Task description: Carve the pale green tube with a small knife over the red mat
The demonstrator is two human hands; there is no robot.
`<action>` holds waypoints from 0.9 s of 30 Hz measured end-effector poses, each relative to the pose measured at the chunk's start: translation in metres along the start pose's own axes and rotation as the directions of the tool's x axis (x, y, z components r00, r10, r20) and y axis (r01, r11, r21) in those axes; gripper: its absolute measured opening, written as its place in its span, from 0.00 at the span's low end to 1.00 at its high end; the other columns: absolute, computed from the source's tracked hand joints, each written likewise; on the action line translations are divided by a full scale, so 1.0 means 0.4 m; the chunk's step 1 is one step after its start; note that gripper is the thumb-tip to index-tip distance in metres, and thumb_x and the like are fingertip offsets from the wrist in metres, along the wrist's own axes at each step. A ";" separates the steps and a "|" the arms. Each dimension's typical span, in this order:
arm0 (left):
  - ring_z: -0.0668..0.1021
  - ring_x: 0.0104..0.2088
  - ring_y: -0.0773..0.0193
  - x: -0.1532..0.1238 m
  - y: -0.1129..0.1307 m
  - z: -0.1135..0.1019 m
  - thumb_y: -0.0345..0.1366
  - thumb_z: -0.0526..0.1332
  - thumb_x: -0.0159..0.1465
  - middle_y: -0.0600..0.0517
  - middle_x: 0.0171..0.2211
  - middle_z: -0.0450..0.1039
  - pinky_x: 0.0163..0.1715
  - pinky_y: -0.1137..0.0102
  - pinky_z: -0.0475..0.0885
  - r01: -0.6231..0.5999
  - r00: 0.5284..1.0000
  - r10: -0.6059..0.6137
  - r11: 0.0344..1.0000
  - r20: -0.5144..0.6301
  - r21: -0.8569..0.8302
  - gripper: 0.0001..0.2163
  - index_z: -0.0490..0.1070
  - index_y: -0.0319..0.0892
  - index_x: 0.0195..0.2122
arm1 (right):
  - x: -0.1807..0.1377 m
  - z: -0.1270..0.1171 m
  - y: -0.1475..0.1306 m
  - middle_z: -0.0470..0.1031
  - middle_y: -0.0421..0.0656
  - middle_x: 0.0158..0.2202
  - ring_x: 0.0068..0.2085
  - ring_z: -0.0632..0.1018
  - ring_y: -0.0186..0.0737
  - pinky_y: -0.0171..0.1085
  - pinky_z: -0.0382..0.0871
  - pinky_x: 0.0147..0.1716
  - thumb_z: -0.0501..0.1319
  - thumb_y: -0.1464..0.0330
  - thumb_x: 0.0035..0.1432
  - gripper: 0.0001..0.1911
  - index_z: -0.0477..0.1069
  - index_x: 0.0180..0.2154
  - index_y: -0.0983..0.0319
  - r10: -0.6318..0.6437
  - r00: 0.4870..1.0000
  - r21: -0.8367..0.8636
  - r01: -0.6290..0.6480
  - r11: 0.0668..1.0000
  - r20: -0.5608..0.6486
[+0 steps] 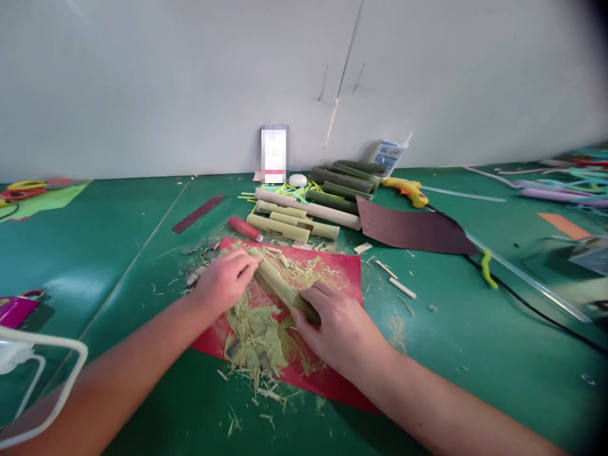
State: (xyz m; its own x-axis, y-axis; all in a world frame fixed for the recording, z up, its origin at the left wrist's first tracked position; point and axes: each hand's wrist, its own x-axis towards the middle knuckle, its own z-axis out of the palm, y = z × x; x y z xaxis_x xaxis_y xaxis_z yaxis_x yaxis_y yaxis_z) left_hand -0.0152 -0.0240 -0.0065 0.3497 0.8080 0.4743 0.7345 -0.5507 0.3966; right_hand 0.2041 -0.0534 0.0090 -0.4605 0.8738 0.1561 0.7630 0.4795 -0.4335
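Note:
A peeled, pale green bamboo tube (280, 280) lies at a slant above a red sheet (349, 272). My right hand (339, 323) is wrapped round its near end. At the far end, the curled fingers of my left hand (228, 278) grip the tube; whether a small piece of something is also pinched there I cannot make out. Below the tube, a heap of greenish shavings and dust (259, 342) covers part of the sheet. A red-handled tool (244, 228) lies just beyond my left hand, its metal end towards the sheet.
Peeled bamboo pieces (280, 227) and darker green ones (342, 180) lie behind the sheet. Brown sandpaper (413, 228) and a yellow glue gun (408, 190) with a black cord are to the right. A phone (274, 154) leans on the wall. A white frame (71, 345) stands front left.

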 end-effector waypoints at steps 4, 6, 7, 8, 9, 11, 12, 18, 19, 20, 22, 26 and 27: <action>0.75 0.34 0.64 -0.008 0.018 0.001 0.32 0.53 0.65 0.48 0.34 0.73 0.36 0.69 0.71 -0.026 0.997 0.025 1.000 0.070 0.006 0.10 0.71 0.40 0.44 | 0.000 -0.004 0.002 0.66 0.41 0.29 0.28 0.68 0.33 0.33 0.58 0.27 0.52 0.67 0.58 0.09 0.67 0.28 0.62 -0.009 1.000 0.000 0.009 1.000 0.015; 0.75 0.34 0.65 -0.009 0.021 0.002 0.31 0.53 0.65 0.48 0.35 0.73 0.36 0.69 0.71 -0.044 0.992 0.046 0.999 0.118 -0.019 0.11 0.71 0.41 0.45 | 0.000 -0.007 0.002 0.66 0.41 0.29 0.28 0.68 0.34 0.33 0.58 0.27 0.52 0.67 0.58 0.09 0.67 0.29 0.62 -0.010 1.000 -0.005 0.010 1.000 0.026; 0.75 0.34 0.65 -0.008 0.019 0.003 0.31 0.53 0.64 0.48 0.35 0.73 0.37 0.69 0.71 -0.035 0.995 0.036 0.999 0.093 -0.015 0.10 0.71 0.40 0.44 | 0.000 -0.008 0.002 0.66 0.41 0.29 0.28 0.68 0.33 0.33 0.58 0.27 0.51 0.67 0.58 0.10 0.67 0.29 0.62 -0.006 1.000 -0.008 0.006 1.000 0.029; 0.75 0.35 0.64 -0.006 0.016 0.002 0.31 0.54 0.64 0.48 0.35 0.73 0.38 0.69 0.71 -0.017 0.999 0.017 1.000 0.043 -0.001 0.10 0.72 0.39 0.42 | 0.001 -0.009 0.002 0.66 0.41 0.29 0.28 0.68 0.33 0.33 0.58 0.27 0.51 0.66 0.59 0.10 0.66 0.28 0.62 0.000 1.000 -0.011 0.000 1.000 0.032; 0.75 0.35 0.63 -0.004 0.012 0.002 0.31 0.54 0.64 0.47 0.35 0.74 0.38 0.68 0.71 0.001 1.000 -0.001 1.000 -0.006 0.012 0.09 0.73 0.39 0.41 | 0.001 -0.010 0.001 0.66 0.42 0.29 0.28 0.68 0.33 0.33 0.58 0.27 0.51 0.66 0.59 0.11 0.67 0.28 0.62 0.004 0.999 -0.014 -0.003 1.000 0.032; 0.75 0.36 0.63 -0.002 0.007 0.003 0.31 0.54 0.64 0.47 0.35 0.74 0.38 0.68 0.71 0.013 1.000 -0.012 1.000 -0.022 0.023 0.09 0.72 0.38 0.42 | 0.001 -0.011 0.000 0.66 0.42 0.29 0.28 0.68 0.34 0.33 0.58 0.27 0.51 0.66 0.59 0.11 0.67 0.28 0.62 0.002 0.999 -0.024 -0.002 1.000 0.032; 0.75 0.36 0.64 -0.002 0.007 0.004 0.31 0.54 0.64 0.47 0.35 0.73 0.38 0.68 0.71 -0.001 1.000 0.001 1.000 0.012 0.012 0.10 0.72 0.39 0.43 | 0.001 -0.011 -0.001 0.66 0.42 0.29 0.28 0.68 0.34 0.33 0.58 0.27 0.51 0.66 0.59 0.11 0.67 0.29 0.62 -0.001 0.999 -0.030 0.002 1.000 0.033; 0.75 0.36 0.63 0.002 0.002 0.003 0.32 0.54 0.64 0.47 0.35 0.74 0.39 0.68 0.71 0.008 1.000 -0.008 1.000 -0.017 0.020 0.09 0.73 0.39 0.40 | -0.001 -0.017 -0.003 0.67 0.42 0.28 0.28 0.68 0.35 0.34 0.57 0.26 0.51 0.64 0.60 0.12 0.68 0.28 0.62 0.022 0.999 -0.096 -0.019 0.995 0.037; 0.75 0.36 0.63 0.003 0.003 0.003 0.32 0.54 0.64 0.47 0.35 0.74 0.39 0.67 0.71 0.007 1.000 -0.006 1.000 -0.024 0.029 0.09 0.73 0.39 0.40 | -0.001 -0.018 -0.002 0.67 0.42 0.28 0.28 0.68 0.35 0.34 0.58 0.26 0.51 0.64 0.60 0.13 0.68 0.28 0.61 0.022 0.999 -0.100 -0.018 0.995 0.038; 0.75 0.36 0.63 0.002 0.005 0.003 0.32 0.54 0.64 0.47 0.35 0.74 0.39 0.68 0.71 -0.005 1.000 0.005 1.000 -0.001 0.029 0.09 0.72 0.39 0.42 | -0.001 -0.018 -0.002 0.67 0.42 0.28 0.28 0.68 0.35 0.34 0.58 0.26 0.51 0.65 0.60 0.12 0.68 0.28 0.61 0.018 0.999 -0.099 -0.014 0.995 0.037; 0.76 0.35 0.65 -0.001 0.009 0.003 0.32 0.54 0.64 0.48 0.36 0.74 0.38 0.69 0.71 -0.035 0.996 0.035 0.999 0.083 0.003 0.10 0.71 0.40 0.44 | 0.000 -0.016 0.000 0.68 0.42 0.29 0.29 0.69 0.35 0.34 0.59 0.27 0.51 0.65 0.59 0.12 0.68 0.28 0.62 0.005 0.999 -0.092 -0.001 0.996 0.036; 0.76 0.36 0.64 0.002 -0.002 0.000 0.32 0.54 0.64 0.48 0.36 0.74 0.39 0.68 0.71 0.003 1.000 -0.003 1.000 -0.002 0.029 0.10 0.73 0.40 0.42 | 0.003 -0.008 0.003 0.70 0.43 0.31 0.33 0.71 0.38 0.35 0.63 0.31 0.52 0.66 0.59 0.09 0.69 0.35 0.62 -0.013 1.000 -0.055 0.013 0.998 -0.001; 0.76 0.36 0.63 0.004 -0.006 -0.001 0.32 0.54 0.64 0.48 0.36 0.74 0.39 0.68 0.71 0.013 0.999 -0.011 0.999 -0.036 0.040 0.09 0.73 0.40 0.41 | 0.004 -0.007 0.004 0.70 0.43 0.32 0.34 0.72 0.38 0.36 0.63 0.32 0.52 0.66 0.59 0.09 0.69 0.37 0.62 -0.025 1.000 -0.047 0.024 0.999 -0.013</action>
State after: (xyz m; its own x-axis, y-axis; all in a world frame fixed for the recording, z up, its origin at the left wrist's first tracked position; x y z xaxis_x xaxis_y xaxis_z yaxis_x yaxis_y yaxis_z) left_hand -0.0164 -0.0215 -0.0064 0.3201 0.8060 0.4979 0.7617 -0.5315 0.3705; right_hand 0.2057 -0.0512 0.0110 -0.4737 0.8625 0.1780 0.7721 0.5039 -0.3873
